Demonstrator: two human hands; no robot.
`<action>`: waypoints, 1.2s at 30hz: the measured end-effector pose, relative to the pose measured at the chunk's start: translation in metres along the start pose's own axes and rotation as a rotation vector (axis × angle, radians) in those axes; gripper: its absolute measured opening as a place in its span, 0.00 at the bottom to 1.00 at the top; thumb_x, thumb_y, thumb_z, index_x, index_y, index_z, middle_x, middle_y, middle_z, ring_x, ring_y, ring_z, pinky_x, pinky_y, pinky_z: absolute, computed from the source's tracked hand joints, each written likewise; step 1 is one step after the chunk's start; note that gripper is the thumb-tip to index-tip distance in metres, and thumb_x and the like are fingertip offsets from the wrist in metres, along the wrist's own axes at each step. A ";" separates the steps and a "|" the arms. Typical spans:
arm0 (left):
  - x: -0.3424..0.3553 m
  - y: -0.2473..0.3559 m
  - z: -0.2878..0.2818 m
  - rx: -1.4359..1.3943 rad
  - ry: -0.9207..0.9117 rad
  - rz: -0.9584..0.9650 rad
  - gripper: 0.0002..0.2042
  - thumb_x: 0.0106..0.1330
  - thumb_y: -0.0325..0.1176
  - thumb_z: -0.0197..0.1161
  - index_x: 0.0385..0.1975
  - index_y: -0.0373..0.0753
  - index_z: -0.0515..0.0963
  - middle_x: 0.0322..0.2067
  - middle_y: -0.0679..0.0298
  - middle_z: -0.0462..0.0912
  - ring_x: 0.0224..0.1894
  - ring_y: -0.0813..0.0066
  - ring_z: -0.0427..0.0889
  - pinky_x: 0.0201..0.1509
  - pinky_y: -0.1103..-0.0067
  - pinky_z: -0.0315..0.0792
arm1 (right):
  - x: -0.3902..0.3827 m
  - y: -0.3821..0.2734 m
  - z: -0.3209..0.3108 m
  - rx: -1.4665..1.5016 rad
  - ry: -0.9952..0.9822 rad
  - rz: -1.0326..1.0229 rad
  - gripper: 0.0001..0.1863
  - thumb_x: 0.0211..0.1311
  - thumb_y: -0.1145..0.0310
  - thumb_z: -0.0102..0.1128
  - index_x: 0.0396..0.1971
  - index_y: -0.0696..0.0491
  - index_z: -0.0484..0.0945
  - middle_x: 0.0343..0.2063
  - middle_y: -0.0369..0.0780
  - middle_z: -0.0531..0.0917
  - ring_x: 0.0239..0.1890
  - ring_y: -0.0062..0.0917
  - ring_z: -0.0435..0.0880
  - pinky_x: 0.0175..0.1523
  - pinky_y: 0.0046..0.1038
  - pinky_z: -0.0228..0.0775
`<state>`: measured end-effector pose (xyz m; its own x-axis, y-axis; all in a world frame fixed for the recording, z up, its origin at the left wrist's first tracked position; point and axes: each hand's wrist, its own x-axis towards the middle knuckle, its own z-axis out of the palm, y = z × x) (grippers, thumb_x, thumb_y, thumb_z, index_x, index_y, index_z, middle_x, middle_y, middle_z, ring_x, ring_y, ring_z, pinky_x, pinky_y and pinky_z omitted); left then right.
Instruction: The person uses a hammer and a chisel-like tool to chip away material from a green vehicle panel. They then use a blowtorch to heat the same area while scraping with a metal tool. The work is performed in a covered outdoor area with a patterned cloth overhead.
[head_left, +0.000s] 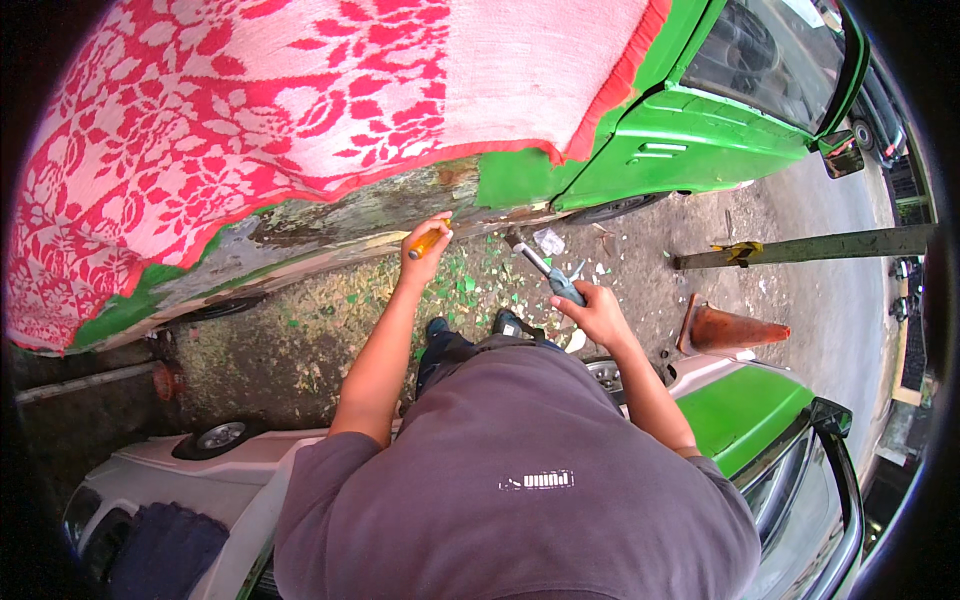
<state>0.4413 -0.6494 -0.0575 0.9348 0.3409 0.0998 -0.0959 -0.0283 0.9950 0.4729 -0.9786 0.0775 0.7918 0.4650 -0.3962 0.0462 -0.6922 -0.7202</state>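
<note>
Two vehicles frame the work: the green vehicle (720,130) ahead of the person, partly under a red-and-pink patterned cloth (300,100), and a second vehicle (740,415) with a green bonnet close behind. With so little room between them, short strokes from the elbow would probably suit better than wide swings. The cloth's hem hangs along the top of the worn strip (330,220) on the lower body, whose surface is patchy and stripped; folding that hem higher would likely keep it away from both tools.

The right hand (600,312) has its fingers clamped on the blue-grey handle of a metal-barrelled tool (533,260), angled forward and leftward above the ground, its dark end near the strip's lower edge. It seems wise to aim that end away from the other wrist.

The left hand (422,268), just beside the strip, has its fingers wrapped around an orange handle (427,243); its working end is too small to make out. A low, flat angle and light pressure would probably spare the metal.

Green and pale flakes (465,284) litter the ground near the feet, so a settled stance matters.
</note>
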 end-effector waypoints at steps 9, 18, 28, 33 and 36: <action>0.018 -0.008 -0.002 0.033 -0.086 0.005 0.06 0.62 0.17 0.61 0.31 0.36 0.73 0.48 0.57 0.82 0.56 0.71 0.78 0.56 0.76 0.70 | -0.005 -0.021 0.019 -0.063 0.026 -0.004 0.23 0.59 0.51 0.65 0.27 0.60 0.77 0.18 0.49 0.78 0.24 0.41 0.81 0.33 0.40 0.69; 0.021 -0.026 0.005 -0.031 0.017 0.070 0.07 0.59 0.16 0.63 0.32 0.35 0.75 0.40 0.60 0.83 0.51 0.73 0.80 0.51 0.77 0.73 | -0.002 -0.108 0.045 -0.145 -0.068 -0.403 0.19 0.66 0.54 0.56 0.34 0.58 0.76 0.28 0.53 0.80 0.35 0.52 0.80 0.39 0.47 0.71; 0.024 -0.021 0.012 0.106 -0.022 0.028 0.04 0.62 0.25 0.62 0.30 0.38 0.73 0.48 0.56 0.83 0.44 0.76 0.80 0.46 0.79 0.73 | 0.012 -0.114 0.036 -0.314 0.015 -0.320 0.19 0.67 0.53 0.54 0.33 0.57 0.73 0.23 0.54 0.81 0.30 0.53 0.81 0.36 0.50 0.71; 0.029 -0.007 0.019 0.141 -0.044 0.063 0.05 0.59 0.21 0.63 0.29 0.38 0.73 0.45 0.57 0.84 0.47 0.78 0.80 0.48 0.80 0.73 | -0.004 -0.123 0.038 -0.239 -0.059 -0.363 0.19 0.67 0.53 0.54 0.32 0.57 0.74 0.22 0.53 0.80 0.30 0.53 0.80 0.35 0.50 0.70; 0.035 -0.017 0.015 0.073 -0.017 0.065 0.06 0.58 0.20 0.64 0.29 0.38 0.74 0.44 0.59 0.85 0.49 0.74 0.81 0.50 0.79 0.73 | 0.002 -0.111 0.048 -0.281 -0.053 -0.323 0.20 0.67 0.53 0.54 0.31 0.57 0.74 0.21 0.54 0.80 0.30 0.54 0.80 0.35 0.50 0.70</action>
<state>0.4810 -0.6506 -0.0711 0.9331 0.3205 0.1633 -0.1316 -0.1183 0.9842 0.4399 -0.8749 0.1292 0.6773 0.7052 -0.2096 0.4569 -0.6265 -0.6315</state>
